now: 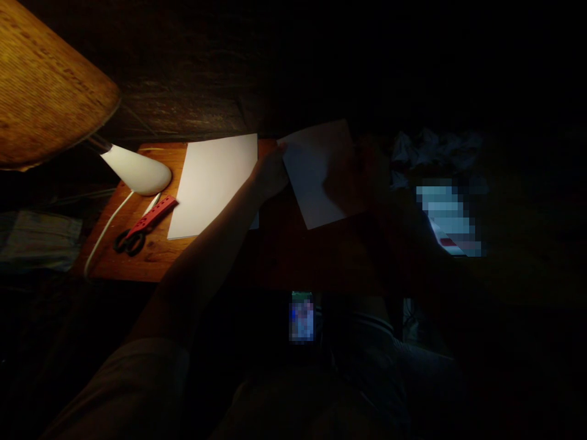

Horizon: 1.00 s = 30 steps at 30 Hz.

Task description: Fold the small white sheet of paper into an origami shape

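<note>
The scene is very dark, lit by a lamp at the left. My left hand (271,174) reaches across the wooden table (156,256) and pinches the left corner of a white sheet of paper (312,183). My right hand (351,177) is a dim shape over the same sheet's right side; its fingers look closed on the paper, though the shadow hides detail. A second, larger white sheet (213,183) lies flat on the table just left of my left hand.
A white lamp base (137,171) with a wooden shade (41,91) stands at the left, its white cord (103,232) trailing off. Red-handled scissors (144,226) lie beside it. Crumpled paper (431,150) sits at the right. A lit phone screen (301,318) rests on my lap.
</note>
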{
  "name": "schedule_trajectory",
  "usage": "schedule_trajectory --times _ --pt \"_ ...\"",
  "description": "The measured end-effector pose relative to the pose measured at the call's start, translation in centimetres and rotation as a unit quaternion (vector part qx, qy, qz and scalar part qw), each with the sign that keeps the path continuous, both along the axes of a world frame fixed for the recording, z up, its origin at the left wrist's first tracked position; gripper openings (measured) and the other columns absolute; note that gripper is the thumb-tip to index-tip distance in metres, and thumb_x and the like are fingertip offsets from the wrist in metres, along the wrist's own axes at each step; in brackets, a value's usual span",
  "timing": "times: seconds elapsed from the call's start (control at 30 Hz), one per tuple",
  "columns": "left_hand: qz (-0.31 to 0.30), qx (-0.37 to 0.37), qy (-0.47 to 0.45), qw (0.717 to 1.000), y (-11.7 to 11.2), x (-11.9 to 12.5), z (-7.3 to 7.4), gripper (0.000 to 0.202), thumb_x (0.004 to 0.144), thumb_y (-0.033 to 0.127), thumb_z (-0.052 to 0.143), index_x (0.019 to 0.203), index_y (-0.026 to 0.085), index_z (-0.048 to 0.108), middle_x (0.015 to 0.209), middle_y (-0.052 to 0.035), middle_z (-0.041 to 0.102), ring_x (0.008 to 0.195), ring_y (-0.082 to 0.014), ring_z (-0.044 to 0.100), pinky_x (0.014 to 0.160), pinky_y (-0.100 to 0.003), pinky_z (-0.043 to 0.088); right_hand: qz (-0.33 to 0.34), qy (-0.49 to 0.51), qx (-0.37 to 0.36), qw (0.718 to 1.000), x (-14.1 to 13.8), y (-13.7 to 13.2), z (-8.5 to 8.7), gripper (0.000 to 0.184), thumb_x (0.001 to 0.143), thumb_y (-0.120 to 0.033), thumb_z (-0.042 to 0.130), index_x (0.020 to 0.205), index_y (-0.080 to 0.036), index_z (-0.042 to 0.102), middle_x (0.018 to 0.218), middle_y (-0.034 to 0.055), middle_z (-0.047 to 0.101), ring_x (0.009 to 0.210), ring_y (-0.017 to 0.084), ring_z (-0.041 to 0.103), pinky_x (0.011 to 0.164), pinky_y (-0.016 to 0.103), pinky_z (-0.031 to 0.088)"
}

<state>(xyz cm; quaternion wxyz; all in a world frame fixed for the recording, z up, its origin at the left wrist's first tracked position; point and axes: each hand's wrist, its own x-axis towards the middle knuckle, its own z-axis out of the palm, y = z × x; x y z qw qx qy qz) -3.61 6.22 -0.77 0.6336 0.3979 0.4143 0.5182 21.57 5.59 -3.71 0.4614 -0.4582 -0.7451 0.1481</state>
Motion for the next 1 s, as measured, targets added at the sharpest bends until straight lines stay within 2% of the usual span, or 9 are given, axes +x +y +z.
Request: schedule_trajectory --times 0.1,0.2,0.33,0.43,0.57,0.63,0.77,0.9,1.0 --pt "0.017 -0.019 -0.018 1.0 0.3 -0.1 0.0 0.025 0.104 0.031 0.052 0.112 0.016 0.071 0.124 -0.0113 0.081 0.153 -0.032 0.06 0.128 -0.049 0.052 0.026 -0.008 0.05 0.998 -0.4 -0.7 1.4 0.028 0.092 -0.026 0.062 0.119 -0.027 0.071 0.116 0.0083 0.08 0.098 0.028 0.076 0.091 0.048 0.065" --pt "0.007 -0.019 -0.048 0.999 -0.1 0.3 0.8 0.028 0.104 0.034 0.051 0.114 0.018 0.073 0.123 -0.01 0.082 0.15 -0.031 0.062 0.124 -0.046 0.056 0.111 -0.059 0.118 0.985 -0.7 -1.6 2.8 0.018 0.093 -0.025 0.065 0.109 -0.025 0.074 0.13 0.011 0.078 0.119 0.03 0.074 0.102 0.05 0.063" --pt "-0.047 -0.037 -0.081 0.995 -0.9 0.8 1.9 0.045 0.109 0.05 0.043 0.116 0.017 0.073 0.124 -0.0115 0.082 0.148 -0.0357 0.064 0.115 -0.051 0.062 0.156 -0.15 0.064 0.974 -1.1 -3.1 4.2 0.027 0.088 -0.028 0.078 0.115 -0.026 0.077 0.155 0.0081 0.066 0.133 0.033 0.069 0.105 0.053 0.062" --pt "-0.037 -0.041 -0.077 0.995 -0.8 0.8 1.7 0.043 0.109 0.052 0.046 0.124 0.02 0.07 0.128 -0.0084 0.081 0.147 -0.0348 0.065 0.116 -0.052 0.061 0.183 -0.191 0.004 0.964 -1.2 -3.9 4.7 0.038 0.084 -0.034 0.087 0.121 -0.028 0.077 0.162 0.0078 0.061 0.131 0.035 0.07 0.103 0.051 0.063" --pt "-0.053 0.0 -0.037 0.998 -0.3 0.5 0.6 0.028 0.102 0.032 0.058 0.124 0.018 0.068 0.135 -0.0101 0.08 0.146 -0.0318 0.066 0.124 -0.051 0.055 0.181 -0.175 -0.015 0.968 -1.6 -3.9 4.7 0.034 0.09 -0.053 0.083 0.109 -0.025 0.077 0.154 0.0106 0.065 0.124 0.033 0.071 0.101 0.05 0.062" --pt "-0.063 0.028 -0.009 0.998 -0.3 0.5 0.2 0.026 0.099 0.032 0.063 0.12 0.019 0.068 0.134 -0.0114 0.08 0.142 -0.0324 0.069 0.123 -0.052 0.055 0.162 -0.163 -0.024 0.973 -1.8 -3.8 4.6 0.035 0.094 -0.059 0.078 0.105 -0.026 0.076 0.147 0.011 0.069 0.123 0.033 0.07 0.101 0.05 0.062" --pt "-0.063 0.085 0.049 0.993 -0.2 0.7 -0.4 0.035 0.097 0.049 0.07 0.117 0.021 0.066 0.128 -0.0123 0.081 0.137 -0.0349 0.071 0.117 -0.056 0.057 0.134 -0.149 -0.032 0.979 -2.0 -3.8 4.6 0.028 0.097 -0.042 0.073 0.122 -0.029 0.072 0.136 0.0112 0.072 0.122 0.033 0.07 0.104 0.053 0.06" --pt "0.025 0.167 0.127 0.977 0.5 0.4 -1.7 0.047 0.096 0.062 0.071 0.127 0.027 0.064 0.13 -0.0087 0.076 0.143 -0.0314 0.065 0.119 -0.053 0.052 0.137 -0.13 -0.009 0.982 -1.3 -3.2 4.1 0.042 0.09 -0.038 0.076 0.131 -0.027 0.071 0.134 0.0124 0.072 0.122 0.035 0.07 0.106 0.056 0.058" --pt "0.082 0.245 0.252 0.933 0.6 -0.5 -2.3 0.04 0.099 0.059 0.065 0.131 0.035 0.064 0.139 -0.0066 0.07 0.15 -0.029 0.055 0.123 -0.051 0.048 0.122 -0.132 -0.001 0.984 -0.5 -2.2 3.4 0.043 0.092 -0.047 0.074 0.13 -0.026 0.072 0.13 0.0125 0.073 0.121 0.036 0.069 0.108 0.057 0.055"
